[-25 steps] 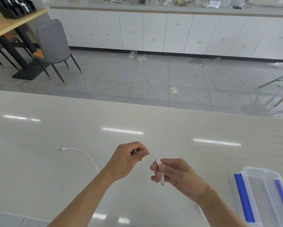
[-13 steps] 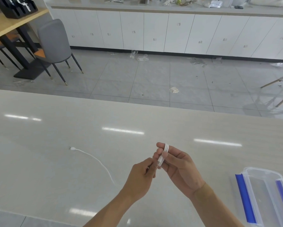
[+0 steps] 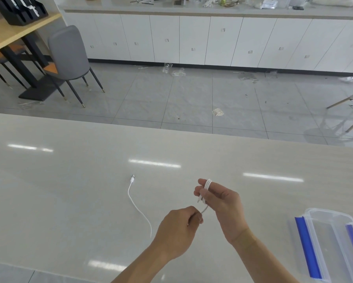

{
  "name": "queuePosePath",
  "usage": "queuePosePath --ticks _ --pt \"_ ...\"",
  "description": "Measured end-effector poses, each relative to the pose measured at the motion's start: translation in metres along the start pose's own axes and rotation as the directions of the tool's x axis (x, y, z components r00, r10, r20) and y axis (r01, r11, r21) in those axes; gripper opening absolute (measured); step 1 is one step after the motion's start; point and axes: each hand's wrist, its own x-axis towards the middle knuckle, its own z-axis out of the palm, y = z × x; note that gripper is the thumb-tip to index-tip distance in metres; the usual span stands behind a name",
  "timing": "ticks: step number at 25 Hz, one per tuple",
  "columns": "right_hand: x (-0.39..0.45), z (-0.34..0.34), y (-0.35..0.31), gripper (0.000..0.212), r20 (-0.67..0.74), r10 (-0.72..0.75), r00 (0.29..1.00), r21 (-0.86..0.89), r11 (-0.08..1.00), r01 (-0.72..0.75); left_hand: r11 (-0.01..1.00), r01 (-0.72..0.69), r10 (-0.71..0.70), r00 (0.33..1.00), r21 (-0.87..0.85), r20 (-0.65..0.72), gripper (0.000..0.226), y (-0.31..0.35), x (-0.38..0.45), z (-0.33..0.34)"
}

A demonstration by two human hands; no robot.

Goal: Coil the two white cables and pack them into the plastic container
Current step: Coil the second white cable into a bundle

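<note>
Head view: the right hand [image 3: 220, 198] holds a small bundle of coiled white cable [image 3: 206, 187] upright, loops wrapped over its fingers [image 3: 202, 182], thumb closed against the strands. Just below and to the left of that grip, the left hand [image 3: 178, 229] is clenched around the same cable's running length, pinching it where it leaves the coil. Since half a second ago the left hand has dropped lower and away from the right, which was almost touching it then, so a short taut stretch of cable now shows between them. The loose tail on the counter [image 3: 69, 190] has been drawn in: its plug end [image 3: 133, 177], earlier far out to the left, now lies much nearer the left hand, the slack curving back toward that wrist. Right of the right hand's grip, apart from it, sits the clear plastic container [image 3: 334, 242] with blue strips, unmoved at the counter's edge.
</note>
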Motion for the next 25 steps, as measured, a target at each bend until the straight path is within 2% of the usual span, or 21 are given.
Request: queuePosePath --ticks 5,8,11,14,19,21,25 --pt "0.000 -0.006 0.005 0.019 0.120 -0.004 0.993 -0.342 0.939 0.046 0.994 -0.042 0.037 0.998 0.100 0.058 0.024 0.006 -0.002 -0.028" --pt "-0.002 -0.010 0.006 0.020 0.241 0.032 0.970 -0.458 0.885 0.084 0.985 -0.070 0.059 0.996 0.159 0.069 0.023 0.010 -0.001 -0.048" --pt "-0.008 -0.014 -0.002 0.031 0.366 0.105 0.925 -0.522 0.846 0.111 0.975 -0.119 0.099 0.989 0.189 0.109 0.022 0.013 0.000 -0.069" --pt "-0.015 -0.014 -0.011 0.039 0.445 0.178 0.878 -0.508 0.858 0.083 0.968 -0.175 0.152 0.979 0.178 0.138 0.019 0.016 0.001 -0.086" --pt "-0.021 -0.010 -0.017 0.033 0.565 0.238 0.790 -0.460 0.886 0.063 0.959 -0.251 0.234 0.963 0.130 0.132 0.013 0.014 0.008 -0.099" --pt "-0.023 -0.009 -0.019 0.032 0.577 0.216 0.787 -0.417 0.907 0.057 0.970 -0.237 0.229 0.967 0.062 0.112 0.012 0.011 0.011 -0.098" --pt "-0.025 -0.010 -0.023 0.031 0.570 0.175 0.803 -0.327 0.945 0.026 0.963 -0.192 0.208 0.976 -0.187 0.067 0.012 0.002 0.015 -0.091"
